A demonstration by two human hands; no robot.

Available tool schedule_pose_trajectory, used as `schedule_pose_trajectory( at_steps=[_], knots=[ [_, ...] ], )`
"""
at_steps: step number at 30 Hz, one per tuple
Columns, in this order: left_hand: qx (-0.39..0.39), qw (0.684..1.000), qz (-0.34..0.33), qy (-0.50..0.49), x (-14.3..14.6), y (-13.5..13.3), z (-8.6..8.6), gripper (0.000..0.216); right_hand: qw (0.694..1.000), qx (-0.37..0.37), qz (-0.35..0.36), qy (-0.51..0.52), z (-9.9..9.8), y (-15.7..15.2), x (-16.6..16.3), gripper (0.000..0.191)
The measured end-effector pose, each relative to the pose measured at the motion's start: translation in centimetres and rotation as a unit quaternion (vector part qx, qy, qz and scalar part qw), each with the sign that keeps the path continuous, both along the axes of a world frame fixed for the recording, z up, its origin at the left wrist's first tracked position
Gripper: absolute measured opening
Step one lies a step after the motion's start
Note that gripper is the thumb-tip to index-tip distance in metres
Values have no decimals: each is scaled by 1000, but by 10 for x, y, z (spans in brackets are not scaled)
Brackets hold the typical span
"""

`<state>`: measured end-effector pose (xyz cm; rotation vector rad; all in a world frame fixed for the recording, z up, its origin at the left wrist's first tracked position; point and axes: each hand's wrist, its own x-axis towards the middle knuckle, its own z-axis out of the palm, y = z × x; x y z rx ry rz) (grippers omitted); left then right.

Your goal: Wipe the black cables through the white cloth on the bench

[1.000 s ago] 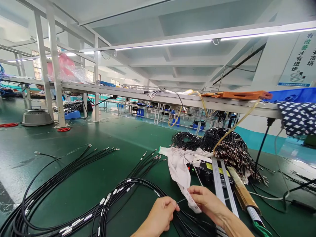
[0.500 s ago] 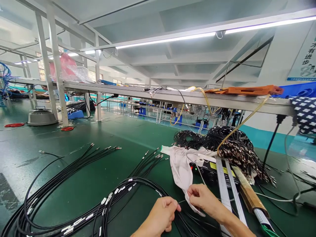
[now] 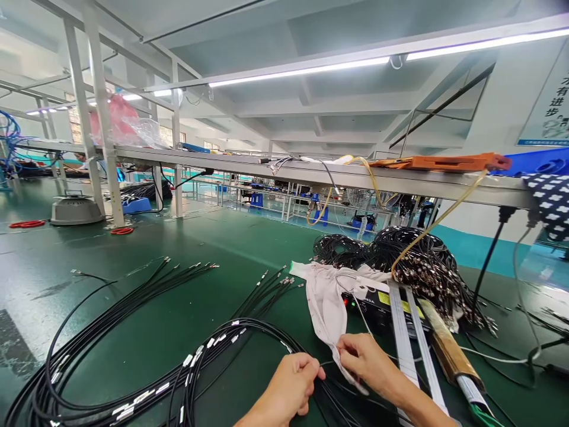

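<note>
In the lower middle, my left hand (image 3: 291,385) is closed in a pinch, thumb against forefinger. A thin dark cable runs from its fingertips toward the right. My right hand (image 3: 367,359), just beside it, pinches the hanging lower end of a white fabric glove (image 3: 326,302). Whether the cable also lies in the right fingers is hidden. The glove drapes over a black control box (image 3: 377,308) with small red and green lights. Under and left of my left hand, a loop of black cables (image 3: 208,350) with white labels lies on the green tabletop (image 3: 249,243).
Behind the box lies a heap of black cables (image 3: 418,255) with metal ends. Right of it are two flat metal strips (image 3: 404,338) and a brown-wrapped roll (image 3: 448,344). A raised shelf (image 3: 311,168) crosses behind, holding an orange tool (image 3: 444,162). A grey lamp-like housing (image 3: 76,210) stands far left.
Almost nothing differs. Both hands keep their pinches in nearly the same place, and the lower end of the glove has shifted slightly.
</note>
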<state>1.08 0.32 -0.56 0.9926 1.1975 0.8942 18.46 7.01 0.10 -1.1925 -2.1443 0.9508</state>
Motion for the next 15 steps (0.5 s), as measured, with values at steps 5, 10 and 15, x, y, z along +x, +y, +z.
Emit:
schedule_pose_trajectory(
  at_steps=[5,10,15],
  knots=[
    [-1,1000,2,-1,0,-1,2,33,999,-8,40,-15,0,-2,5,12],
    [0,1000,1,1,1,-2,2,33,997,-18,65,-27,-2,0,10,11],
    [-3,1000,3,6,2,0,3,35,996,-10,76,-36,0,3,10,14]
  ],
)
